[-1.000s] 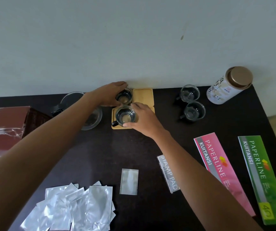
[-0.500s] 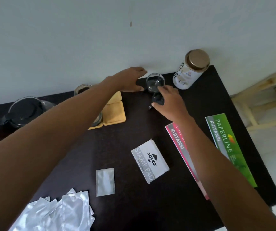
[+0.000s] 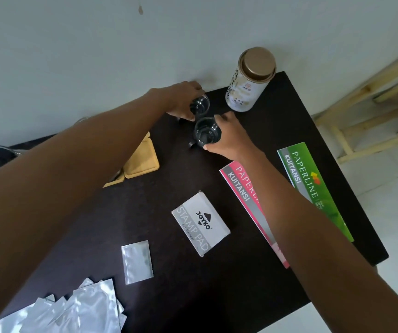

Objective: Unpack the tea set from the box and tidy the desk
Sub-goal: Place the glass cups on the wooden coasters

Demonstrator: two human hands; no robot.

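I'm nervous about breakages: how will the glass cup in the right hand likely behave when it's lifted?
The glass cup is clear and thin-looking, so probably fragile and light. Its smooth wall may be slippery; the right hand grips it around the rim rather than by the small dark handle. It looks wide for its height, so it is unlikely to tip once set flat on the desk.

- Left hand (image 3: 181,99): arm extended to far side, fingers curled round a glass cup (image 3: 200,105).
- Right hand (image 3: 229,138): arm extended, fingers and thumb curled round a second glass cup (image 3: 206,133).
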